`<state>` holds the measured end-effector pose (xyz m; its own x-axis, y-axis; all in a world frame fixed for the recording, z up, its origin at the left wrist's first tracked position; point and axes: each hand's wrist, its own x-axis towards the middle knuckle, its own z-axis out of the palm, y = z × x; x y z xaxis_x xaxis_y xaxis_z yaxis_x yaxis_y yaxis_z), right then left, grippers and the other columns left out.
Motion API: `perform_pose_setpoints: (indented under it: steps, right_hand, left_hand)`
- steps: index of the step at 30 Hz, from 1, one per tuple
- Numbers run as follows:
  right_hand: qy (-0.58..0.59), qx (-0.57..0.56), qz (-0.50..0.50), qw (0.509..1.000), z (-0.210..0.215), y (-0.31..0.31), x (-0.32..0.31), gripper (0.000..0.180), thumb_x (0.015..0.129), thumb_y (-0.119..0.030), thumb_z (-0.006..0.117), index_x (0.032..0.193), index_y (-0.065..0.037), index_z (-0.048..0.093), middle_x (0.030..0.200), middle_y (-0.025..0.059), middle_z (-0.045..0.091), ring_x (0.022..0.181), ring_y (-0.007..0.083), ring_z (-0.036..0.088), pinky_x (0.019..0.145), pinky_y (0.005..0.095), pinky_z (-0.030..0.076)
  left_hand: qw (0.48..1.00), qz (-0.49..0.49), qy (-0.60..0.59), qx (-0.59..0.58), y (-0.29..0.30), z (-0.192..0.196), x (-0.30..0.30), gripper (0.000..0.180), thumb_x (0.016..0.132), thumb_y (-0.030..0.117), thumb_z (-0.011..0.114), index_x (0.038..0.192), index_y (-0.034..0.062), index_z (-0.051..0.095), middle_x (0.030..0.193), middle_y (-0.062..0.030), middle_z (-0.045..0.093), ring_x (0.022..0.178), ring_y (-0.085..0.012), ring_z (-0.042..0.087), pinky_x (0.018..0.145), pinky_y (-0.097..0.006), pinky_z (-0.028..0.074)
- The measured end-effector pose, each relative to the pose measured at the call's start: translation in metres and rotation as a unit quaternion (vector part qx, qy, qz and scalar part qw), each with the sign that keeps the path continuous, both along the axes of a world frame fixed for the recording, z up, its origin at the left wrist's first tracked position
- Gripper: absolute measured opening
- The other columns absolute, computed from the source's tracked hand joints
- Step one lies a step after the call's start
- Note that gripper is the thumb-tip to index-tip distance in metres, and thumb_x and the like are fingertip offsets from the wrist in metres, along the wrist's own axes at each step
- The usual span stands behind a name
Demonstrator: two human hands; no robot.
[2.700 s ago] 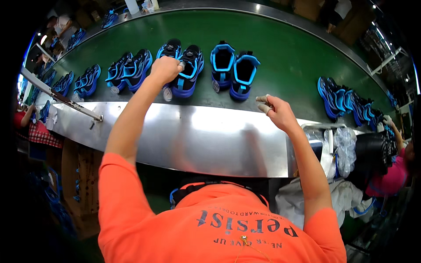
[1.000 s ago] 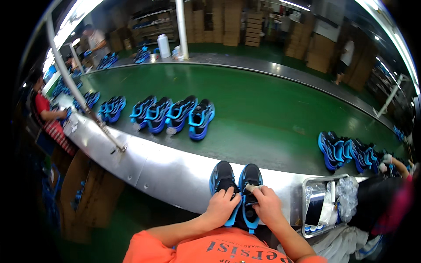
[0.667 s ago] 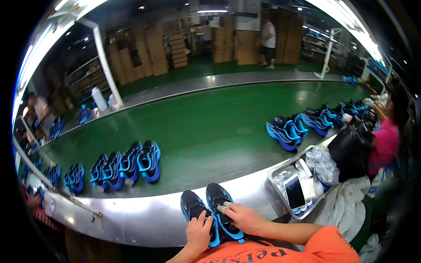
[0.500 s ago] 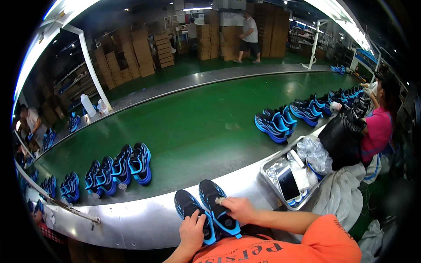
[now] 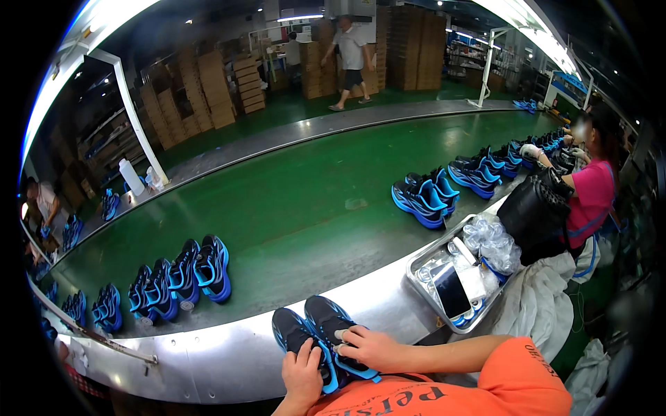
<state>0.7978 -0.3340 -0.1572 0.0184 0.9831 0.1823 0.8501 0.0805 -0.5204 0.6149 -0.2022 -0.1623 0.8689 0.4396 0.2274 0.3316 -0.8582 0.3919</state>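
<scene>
From where I'm standing, with a clock laid over the middle of the green conveyor belt (image 5: 291, 201) and twelve at its far side, the worker is holding a blue-and-black sneaker pair at six o'clock, toes pointing toward eleven over the metal desk (image 5: 236, 353). Compared with a few seconds ago, the hands are no longer reaching over the belt; they are working close to the orange T-shirt (image 5: 451, 399), which is suggesting that this pair is now being handled apart from the others. The left hand (image 5: 302, 374) is lying over the left sneaker (image 5: 290, 327), its fingers bending across the upper; whether they are clamping it, I cannot tell. The right hand (image 5: 371, 349) is resting on the right sneaker (image 5: 325, 315), the covered tips of its fingers standing slightly apart; I cannot tell whether they are pinching anything. At four o'clock a metal tray (image 5: 423, 297) is carrying a dark-screened smartphone (image 5: 451, 290) and crumpled clear plastic (image 5: 494, 239). More sneakers (image 5: 211, 267) are standing at eight o'clock, and another row (image 5: 420, 201) is stretching between two and three, where a co-worker in pink (image 5: 591, 191) is reaching over the belt.
</scene>
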Motion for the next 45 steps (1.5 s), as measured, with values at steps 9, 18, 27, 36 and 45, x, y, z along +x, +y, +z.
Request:
perform_pose_setpoints:
  steps: [9, 18, 27, 36, 45]
  right_hand:
    - [0.044, -0.020, 0.011, 0.999, 0.003, -0.005, 0.012, 0.043, 0.076, -0.004, 0.066, 0.117, -0.013, 0.059, 0.131, 0.0131, 0.052, 0.115, 0.0347, 0.053, 0.091, 0.0410, 0.051]
    - [-0.095, 0.029, 0.037, 0.994, -0.015, -0.010, 0.015, 0.050, 0.080, -0.011, 0.065, 0.130, -0.012, 0.059, 0.148, 0.0182, 0.039, 0.122, 0.0384, 0.048, 0.104, 0.0425, 0.044]
    - [0.173, -0.086, 0.031, 0.981, 0.023, 0.014, 0.046, 0.031, 0.088, -0.012, 0.064, 0.119, -0.014, 0.068, 0.104, 0.0150, 0.056, 0.101, 0.0310, 0.058, 0.085, 0.0419, 0.046]
    - [0.077, -0.095, 0.063, 0.990, 0.029, 0.025, 0.059, 0.027, 0.086, -0.014, 0.066, 0.113, -0.013, 0.064, 0.098, 0.0153, 0.052, 0.086, 0.0345, 0.059, 0.073, 0.0418, 0.047]
    - [0.197, -0.112, 0.004, 0.974, 0.002, 0.011, 0.049, 0.028, 0.089, -0.018, 0.064, 0.115, -0.013, 0.057, 0.098, 0.0205, 0.054, 0.080, 0.0415, 0.060, 0.074, 0.0459, 0.050]
  left_hand:
    - [0.999, -0.003, 0.033, -0.037, -0.009, 0.000, 0.005, 0.044, 0.075, 0.003, 0.062, 0.119, 0.0101, 0.063, 0.139, -0.0140, 0.052, 0.103, -0.0378, 0.055, 0.087, -0.046, 0.048]
    - [0.996, -0.054, -0.011, -0.072, 0.006, 0.016, 0.011, 0.036, 0.091, 0.010, 0.060, 0.126, 0.0027, 0.058, 0.138, -0.0199, 0.051, 0.112, -0.0393, 0.054, 0.093, -0.047, 0.046]
    - [0.983, 0.049, 0.018, -0.175, 0.018, 0.036, 0.027, 0.029, 0.083, 0.007, 0.067, 0.111, 0.0032, 0.063, 0.112, -0.0161, 0.059, 0.101, -0.0342, 0.057, 0.088, -0.041, 0.047]
    - [0.969, 0.020, -0.070, -0.237, 0.020, 0.017, 0.030, 0.021, 0.071, 0.004, 0.074, 0.091, 0.0035, 0.067, 0.088, -0.0109, 0.061, 0.081, -0.0286, 0.059, 0.070, -0.037, 0.047]
    - [0.952, 0.093, -0.096, -0.274, 0.011, 0.025, 0.037, 0.017, 0.071, -0.001, 0.073, 0.087, 0.0045, 0.070, 0.080, -0.0046, 0.055, 0.066, -0.0170, 0.049, 0.059, -0.030, 0.040]
